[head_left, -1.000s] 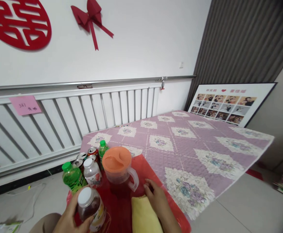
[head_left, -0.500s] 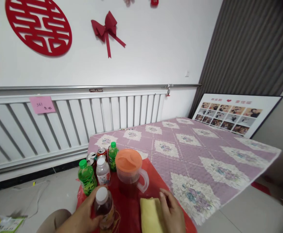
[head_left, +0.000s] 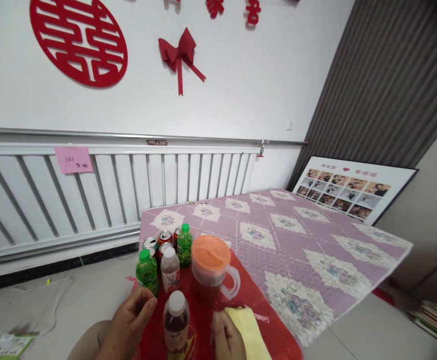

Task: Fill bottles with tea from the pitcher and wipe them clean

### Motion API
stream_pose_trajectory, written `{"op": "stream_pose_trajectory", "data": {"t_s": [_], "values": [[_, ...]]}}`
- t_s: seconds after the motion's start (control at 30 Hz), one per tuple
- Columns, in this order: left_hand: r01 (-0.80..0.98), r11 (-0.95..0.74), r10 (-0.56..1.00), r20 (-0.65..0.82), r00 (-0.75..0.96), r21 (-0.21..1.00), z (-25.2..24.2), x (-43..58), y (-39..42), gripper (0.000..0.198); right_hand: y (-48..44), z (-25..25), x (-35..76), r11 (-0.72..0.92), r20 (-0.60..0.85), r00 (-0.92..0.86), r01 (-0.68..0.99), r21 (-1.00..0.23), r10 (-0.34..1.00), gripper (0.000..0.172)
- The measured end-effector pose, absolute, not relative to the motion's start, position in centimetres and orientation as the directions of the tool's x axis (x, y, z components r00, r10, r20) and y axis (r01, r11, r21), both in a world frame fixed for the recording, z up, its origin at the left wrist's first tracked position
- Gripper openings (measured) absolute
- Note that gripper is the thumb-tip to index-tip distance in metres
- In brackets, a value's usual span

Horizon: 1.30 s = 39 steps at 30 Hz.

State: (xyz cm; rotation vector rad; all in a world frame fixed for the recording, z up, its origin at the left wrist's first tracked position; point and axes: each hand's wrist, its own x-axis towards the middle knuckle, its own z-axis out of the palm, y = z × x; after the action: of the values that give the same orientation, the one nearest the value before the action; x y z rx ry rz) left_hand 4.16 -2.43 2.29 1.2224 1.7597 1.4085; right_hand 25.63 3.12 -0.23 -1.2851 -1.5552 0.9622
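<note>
We look at the bottle point(head_left: 176, 322) with dark drink, which stands upright on the red table point(head_left: 278, 337), low in our view. It has a round white cap on top, clear sides that let us see the dark red-brown drink, and a pale label around it, too blurry for us to read. A few thin yellow lines show by its foot, and we cannot tell if they are string or a print. Think of that bottle as the middle of a clock. At nine o'clock, just beside it, is our left hand point(head_left: 133, 316), with its fingers bent, its thumb near them, and nothing in it. At about three o'clock is our right hand point(head_left: 226, 336), with its fingers curled in, right by the soft yellow cloth point(head_left: 251, 330); we cannot tell if it has hold of the cloth. At one o'clock is the big clear jug point(head_left: 208, 280), with an orange lid, a clear handle on its right side and dark drink low inside. At twelve o'clock is the small white-capped bottle point(head_left: 170, 275), with a red picture on it. At eleven o'clock is a green bottle point(head_left: 147, 275), bright and shiny with a green cap, and some drink cans point(head_left: 165, 237) stand close together behind.
</note>
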Motion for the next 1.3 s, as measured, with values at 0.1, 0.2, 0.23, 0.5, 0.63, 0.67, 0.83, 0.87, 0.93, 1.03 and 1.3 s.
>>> {"op": "stream_pose_trajectory", "data": {"t_s": [0.1, 0.2, 0.23, 0.5, 0.63, 0.67, 0.83, 0.87, 0.93, 1.03, 1.3], "values": [[0.324, 0.001, 0.865, 0.162, -0.475, 0.946, 4.4, 4.8, -1.2, 0.042, 3.9, 3.1, 24.6, 0.188, 0.174, -0.073, 0.305, -0.934, 0.982, 0.055], [0.343, 0.008, 0.856, 0.17, -0.488, 0.939, 5.4, 5.4, 0.0, 0.049, 4.7, 4.5, 23.1, 0.177, 0.17, -0.051, 0.286, -0.942, 0.984, 0.058], [0.349, 0.008, 0.86, 0.171, -0.48, 0.937, 5.5, 5.5, 0.4, 0.051, 5.0, 4.5, 22.7, 0.17, 0.166, -0.038, 0.272, -0.947, 0.985, 0.059], [0.362, 0.042, 0.865, 0.147, -0.48, 0.931, 4.5, 4.8, 1.4, 0.054, 5.9, 3.4, 20.8, 0.129, 0.128, -0.021, 0.283, -0.95, 0.992, 0.059], [0.374, 0.052, 0.861, 0.148, -0.487, 0.926, 4.1, 4.7, 1.5, 0.054, 5.8, 3.5, 20.4, 0.128, 0.129, -0.02, 0.332, -0.934, 0.991, 0.06], [0.376, 0.053, 0.86, 0.149, -0.489, 0.925, 4.1, 4.8, 1.5, 0.055, 5.7, 3.6, 20.3, 0.127, 0.128, -0.019, 0.338, -0.933, 0.992, 0.06], [0.351, 0.074, 0.869, 0.112, -0.482, 0.933, 4.0, 5.2, 1.5, 0.054, 5.6, 3.9, 20.1, 0.107, 0.107, -0.016, 0.326, -0.939, 0.994, 0.058], [0.344, 0.071, 0.87, 0.111, -0.481, 0.936, 4.0, 5.2, 1.5, 0.053, 5.6, 3.9, 20.1, 0.103, 0.105, -0.014, 0.324, -0.941, 0.994, 0.057], [0.339, 0.039, 0.877, 0.131, -0.462, 0.94, 4.0, 5.1, 1.4, 0.052, 5.6, 3.9, 20.1, 0.115, 0.12, -0.005, 0.326, -0.938, 0.993, 0.055], [0.338, -0.047, 0.896, 0.189, -0.402, 0.94, 3.7, 4.7, 1.1, 0.044, 5.3, 3.8, 20.2, 0.162, 0.162, -0.023, 0.31, -0.937, 0.986, 0.042], [0.284, -0.005, 0.925, 0.112, -0.363, 0.959, -0.9, 3.9, -0.9, 0.043, 3.0, 2.7, 19.8, 0.214, 0.114, -0.258, 0.401, -0.891, 0.959, 0.071]]}}
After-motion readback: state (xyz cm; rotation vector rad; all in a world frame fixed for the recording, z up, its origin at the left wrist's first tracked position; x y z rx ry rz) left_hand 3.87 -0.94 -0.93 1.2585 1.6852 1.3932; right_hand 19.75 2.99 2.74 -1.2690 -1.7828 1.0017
